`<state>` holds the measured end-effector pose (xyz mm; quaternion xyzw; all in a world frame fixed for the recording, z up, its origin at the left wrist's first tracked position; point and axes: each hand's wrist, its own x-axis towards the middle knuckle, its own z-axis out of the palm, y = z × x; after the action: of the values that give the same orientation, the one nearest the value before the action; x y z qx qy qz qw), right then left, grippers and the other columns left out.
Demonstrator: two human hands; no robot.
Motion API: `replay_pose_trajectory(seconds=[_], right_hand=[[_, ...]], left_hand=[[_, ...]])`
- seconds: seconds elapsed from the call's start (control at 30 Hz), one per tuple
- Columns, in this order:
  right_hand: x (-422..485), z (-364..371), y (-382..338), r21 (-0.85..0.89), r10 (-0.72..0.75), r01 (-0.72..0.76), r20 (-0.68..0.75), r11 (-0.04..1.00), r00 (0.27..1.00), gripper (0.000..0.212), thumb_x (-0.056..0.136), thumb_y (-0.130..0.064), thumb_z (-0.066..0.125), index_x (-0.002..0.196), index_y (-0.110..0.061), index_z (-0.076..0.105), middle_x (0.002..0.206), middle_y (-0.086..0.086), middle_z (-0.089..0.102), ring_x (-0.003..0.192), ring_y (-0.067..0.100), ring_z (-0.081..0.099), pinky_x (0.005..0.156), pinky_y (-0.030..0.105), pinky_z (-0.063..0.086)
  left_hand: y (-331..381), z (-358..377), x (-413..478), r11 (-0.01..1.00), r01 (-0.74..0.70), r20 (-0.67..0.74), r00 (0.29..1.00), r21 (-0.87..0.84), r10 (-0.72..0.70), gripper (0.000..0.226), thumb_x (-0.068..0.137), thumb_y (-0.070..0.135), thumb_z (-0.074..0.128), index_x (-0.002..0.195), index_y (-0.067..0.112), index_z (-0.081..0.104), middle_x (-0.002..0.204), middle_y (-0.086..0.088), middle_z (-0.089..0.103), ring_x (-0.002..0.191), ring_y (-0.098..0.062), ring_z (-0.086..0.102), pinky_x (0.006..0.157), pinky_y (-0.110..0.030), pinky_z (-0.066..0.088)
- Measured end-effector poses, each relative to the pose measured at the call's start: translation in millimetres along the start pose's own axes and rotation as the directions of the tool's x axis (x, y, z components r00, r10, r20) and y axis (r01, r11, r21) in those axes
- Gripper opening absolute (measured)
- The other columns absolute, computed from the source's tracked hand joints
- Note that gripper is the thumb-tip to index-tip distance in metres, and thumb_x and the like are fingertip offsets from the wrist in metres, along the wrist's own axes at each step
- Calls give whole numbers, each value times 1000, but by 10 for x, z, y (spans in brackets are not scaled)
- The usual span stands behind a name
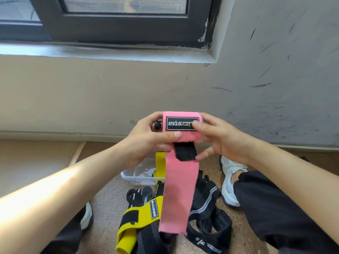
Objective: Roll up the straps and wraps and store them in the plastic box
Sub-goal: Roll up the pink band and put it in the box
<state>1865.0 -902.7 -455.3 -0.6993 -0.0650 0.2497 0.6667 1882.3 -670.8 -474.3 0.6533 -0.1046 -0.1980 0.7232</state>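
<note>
"Down on the floor, nearest us, what lies there?"

"A loose heap between the person's legs: black straps with grey stripes, tangled, and a yellow wrap lying over their left side, one end curled up."

"And the shoes?"

"White ones. The right shoe stands just right of the heap; the left shoe shows only partly, under the left forearm."

"Where is the box?"

"Just beyond the heap, on the floor, clear plastic, no lid on it. A second yellow piece stands at its right end; whether it sits inside I cannot tell, since the pink wrap hangs in front."

"So the pink wrap is not on the floor?"

"No. It is held up above the box and hangs straight down, its free end in front of the heap. Its top is folded over, showing a black label with upside-down letters. A black tab sticks out under the fold."

"The hands?"

"Both hold it. The left hand grips the left edge, thumb across the front beneath the label. The right hand pinches the right edge, thumb on the label's end, a lower finger touching the tab."

"Behind them?"

"A scuffed wall, then a sill and a dark-framed window."
</note>
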Motion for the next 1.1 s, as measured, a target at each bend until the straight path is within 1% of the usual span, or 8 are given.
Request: replay_pose_trajectory(seconds=[0.13,0.23,0.3,0.47,0.63,0.8,0.97,1.1], right_hand=[[-8,22,4,51,40,-42,29,998,999,50,91,-52,61,137,-34,56,133,7,66,113,35,70,79,57,60],[3,26,29,66,3,-2,-10,998,1000,52,87,-40,68,137,-27,57,131,9,67,110,37,71,75,50,62],[10,15,44,76,-21,23,-25,997,999,53,86,-32,71,136,-25,57,128,11,69,108,37,72,70,45,63],[33,-1,65,77,-98,103,-59,992,993,55,83,-20,75,135,-23,57,127,24,66,108,42,70,77,48,60],[42,-12,97,56,-130,133,-50,990,990,63,79,-11,79,135,-27,56,130,25,58,109,41,70,85,57,59],[20,-9,76,70,-91,92,-13,993,996,68,76,-3,78,135,-30,56,135,21,52,113,38,68,88,59,58],[2,-10,33,83,27,-33,61,996,998,51,89,-45,63,138,-33,56,133,8,65,115,35,69,86,52,59],[24,-3,52,62,11,-11,2,998,1000,52,84,-44,69,134,-30,60,121,7,71,107,37,72,73,44,62]], left_hand=[[-34,28,-14,996,-89,-9,996,-5,89,62,72,6,85,129,18,63,107,-4,72,96,-17,73,73,-32,59],[-26,15,-20,993,-107,4,994,57,107,73,69,-1,89,132,19,60,109,-2,71,94,-15,72,77,-31,60],[-15,6,-9,996,-52,8,999,79,51,79,67,1,91,134,25,58,122,-5,66,98,-16,73,77,-35,61],[-20,-34,-29,986,153,177,971,67,-163,64,81,25,80,140,29,54,135,-4,69,119,-24,69,85,-41,59],[37,20,-55,986,160,126,978,47,-165,51,86,47,69,134,36,59,131,3,71,115,-22,72,87,-37,59],[-3,11,-31,994,108,36,994,-32,-107,54,75,22,83,126,22,65,111,-4,71,100,-30,75,76,-37,60],[-38,12,-10,999,11,2,1000,-35,-11,59,66,7,86,121,21,67,114,-7,65,105,-26,71,84,-47,62],[-79,0,-17,1000,-19,-7,1000,13,20,69,62,8,93,123,25,67,116,-5,65,113,-31,67,93,-63,57]])
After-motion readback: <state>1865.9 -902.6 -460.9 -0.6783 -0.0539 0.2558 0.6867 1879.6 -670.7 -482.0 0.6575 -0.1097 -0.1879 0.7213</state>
